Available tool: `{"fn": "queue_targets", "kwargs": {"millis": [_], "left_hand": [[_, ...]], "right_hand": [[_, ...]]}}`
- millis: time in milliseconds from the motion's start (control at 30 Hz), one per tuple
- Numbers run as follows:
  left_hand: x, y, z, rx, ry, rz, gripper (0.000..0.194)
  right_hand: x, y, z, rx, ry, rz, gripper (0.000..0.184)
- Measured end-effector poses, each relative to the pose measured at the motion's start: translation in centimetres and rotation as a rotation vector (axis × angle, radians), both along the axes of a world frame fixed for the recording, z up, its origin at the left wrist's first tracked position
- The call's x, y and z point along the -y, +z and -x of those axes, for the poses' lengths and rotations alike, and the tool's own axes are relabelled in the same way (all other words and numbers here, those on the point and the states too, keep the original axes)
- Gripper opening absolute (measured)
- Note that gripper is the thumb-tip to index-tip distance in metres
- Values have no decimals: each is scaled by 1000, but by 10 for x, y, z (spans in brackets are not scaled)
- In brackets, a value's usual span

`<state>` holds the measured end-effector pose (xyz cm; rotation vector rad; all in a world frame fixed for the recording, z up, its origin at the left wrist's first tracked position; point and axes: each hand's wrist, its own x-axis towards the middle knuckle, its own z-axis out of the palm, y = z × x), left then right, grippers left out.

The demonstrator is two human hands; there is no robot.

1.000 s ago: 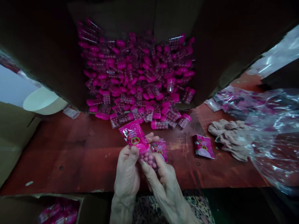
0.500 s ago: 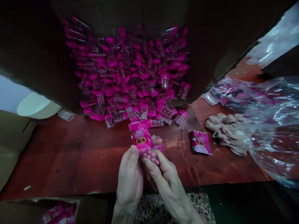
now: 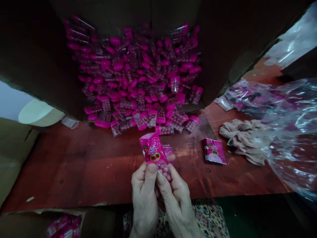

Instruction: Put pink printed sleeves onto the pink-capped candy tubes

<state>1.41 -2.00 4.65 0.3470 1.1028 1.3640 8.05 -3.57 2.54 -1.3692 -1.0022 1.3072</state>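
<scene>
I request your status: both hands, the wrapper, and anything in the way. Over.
Left hand gripping wrapper; right hand gripping bottle. Wrapper hides bottle's upper end, beads showing below. Another wrapper beyond, partly hidden.

The fingers partly hide the clear ball-filled container.

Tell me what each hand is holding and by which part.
The left hand holds the pink wrapper at its lower left corner; the right hand grips the clear container of pink balls by its uncovered lower end.
</scene>
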Motion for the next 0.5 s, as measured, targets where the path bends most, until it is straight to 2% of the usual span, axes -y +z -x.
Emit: {"fn": "queue_targets", "kwargs": {"millis": [133,233,300,367,500], "left_hand": [[3,0,3,-61,22,42,26],[-4,2,9,-8,45,-6,37],[-10,3,12,4,52,-41,37],[-14,4,13,-20,66,-35,30],[-10,4,8,-23,44,-7,26]], "right_hand": [[-7,8,-1,-138,153,81,31],[-15,14,-2,-165,228,99,28],[-16,15,-4,-93,235,71,26],[-14,15,-6,26,238,7,24],[-6,12,-7,216,233,-128,30]]}}
